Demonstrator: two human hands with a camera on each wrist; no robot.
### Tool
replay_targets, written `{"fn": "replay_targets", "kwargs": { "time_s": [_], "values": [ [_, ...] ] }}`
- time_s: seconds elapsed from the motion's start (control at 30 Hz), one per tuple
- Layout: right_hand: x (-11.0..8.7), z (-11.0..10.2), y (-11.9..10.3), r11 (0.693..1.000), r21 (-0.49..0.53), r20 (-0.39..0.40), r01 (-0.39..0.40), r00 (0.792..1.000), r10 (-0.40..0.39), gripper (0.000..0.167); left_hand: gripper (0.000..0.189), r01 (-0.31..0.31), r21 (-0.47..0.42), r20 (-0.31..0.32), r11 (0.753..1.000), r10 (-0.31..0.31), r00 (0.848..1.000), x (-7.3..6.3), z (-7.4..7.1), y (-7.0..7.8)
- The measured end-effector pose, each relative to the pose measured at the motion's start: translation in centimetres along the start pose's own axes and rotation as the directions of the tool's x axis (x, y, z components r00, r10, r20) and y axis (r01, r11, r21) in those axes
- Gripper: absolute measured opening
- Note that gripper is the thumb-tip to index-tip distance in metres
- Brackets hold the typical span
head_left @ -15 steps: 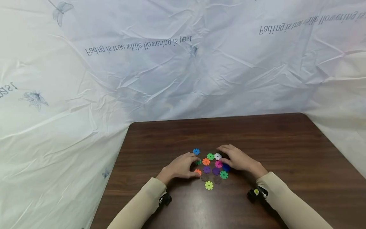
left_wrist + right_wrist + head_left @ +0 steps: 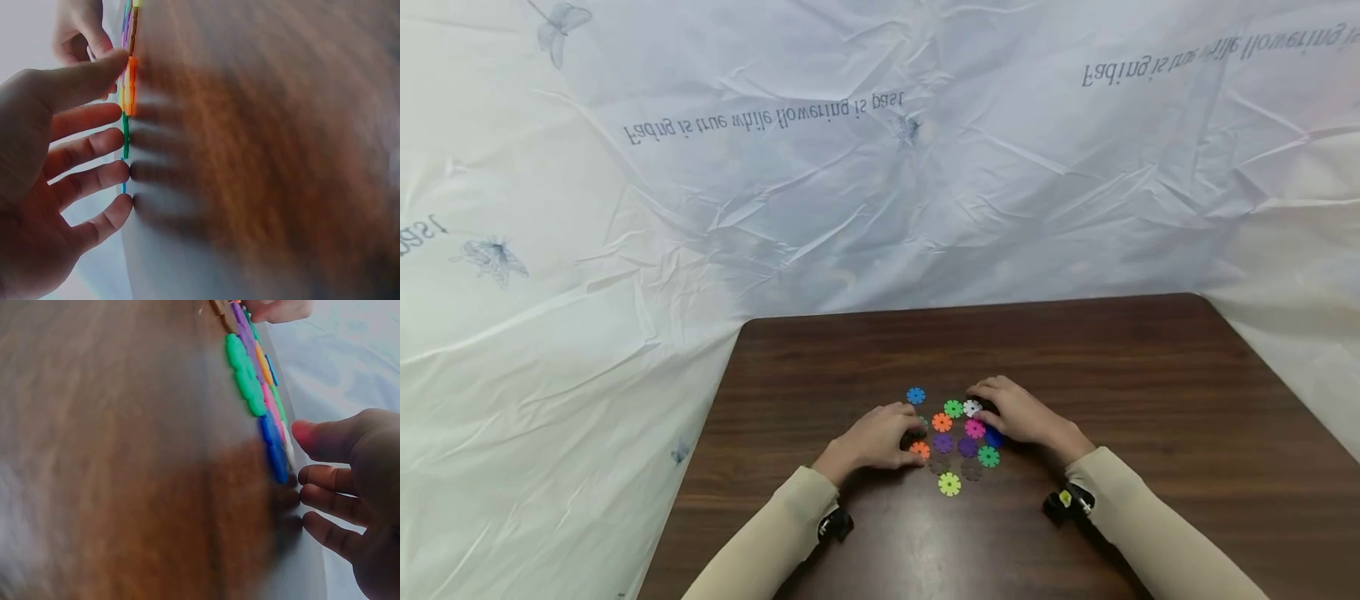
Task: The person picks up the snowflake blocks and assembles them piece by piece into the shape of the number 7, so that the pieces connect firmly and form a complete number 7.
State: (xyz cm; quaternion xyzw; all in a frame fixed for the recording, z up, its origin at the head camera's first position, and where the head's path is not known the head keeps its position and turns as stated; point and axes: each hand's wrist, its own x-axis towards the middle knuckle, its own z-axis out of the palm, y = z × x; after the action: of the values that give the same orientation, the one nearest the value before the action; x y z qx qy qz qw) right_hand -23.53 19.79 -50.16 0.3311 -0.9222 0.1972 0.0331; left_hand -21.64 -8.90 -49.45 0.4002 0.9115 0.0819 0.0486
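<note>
Several notched plastic discs lie in a flat cluster on the brown table. My left hand [image 2: 880,437] is at the cluster's left side, fingers spread and loosely bent, fingertips down at the table. Its thumb is at an orange disc [image 2: 919,451], and its fingers partly cover a green disc [image 2: 125,136]. At the right side, my right hand [image 2: 1022,414] lies with relaxed fingers around the upper right edge. Its thumb is by a white disc [image 2: 972,408] and a pink disc [image 2: 975,428]. A dark blue disc [image 2: 274,449] is partly hidden under that hand in the head view.
Other discs include a light blue one [image 2: 916,396] at the back, a yellow one [image 2: 950,484] at the front and purple ones [image 2: 943,442] in the middle. The wooden table [image 2: 1120,358] meets a white printed sheet [image 2: 970,217] behind.
My left fingers have closed in slightly and cover more of the green disc. The right hand has shifted slightly to the left. The discs keep their arrangement.
</note>
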Motion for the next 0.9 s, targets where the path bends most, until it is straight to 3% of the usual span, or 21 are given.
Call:
{"fn": "replay_targets", "kwargs": {
  "time_s": [0.27, 0.47, 0.9],
  "values": [
    [0.39, 0.42, 0.2, 0.998, -0.056, -0.007, 0.013, 1.0, -0.013, 0.032, 0.031, -0.041, -0.005, -0.029, 0.999, 0.041, 0.999, 0.17, 0.01, -0.02],
    [0.39, 0.42, 0.13, 0.998, -0.052, -0.038, 0.04, 0.998, -0.042, 0.026, 0.029, -0.04, -0.022, -0.021, 0.999, 0.04, 0.999, 0.07, -0.04, 0.11],
    [0.51, 0.42, 0.18, 1.0, -0.02, -0.043, 0.018, 0.999, -0.019, 0.024, 0.025, -0.073, -0.068, -0.017, 0.995, 0.072, 0.997, 0.29, -0.07, 0.33]
  ]
}}
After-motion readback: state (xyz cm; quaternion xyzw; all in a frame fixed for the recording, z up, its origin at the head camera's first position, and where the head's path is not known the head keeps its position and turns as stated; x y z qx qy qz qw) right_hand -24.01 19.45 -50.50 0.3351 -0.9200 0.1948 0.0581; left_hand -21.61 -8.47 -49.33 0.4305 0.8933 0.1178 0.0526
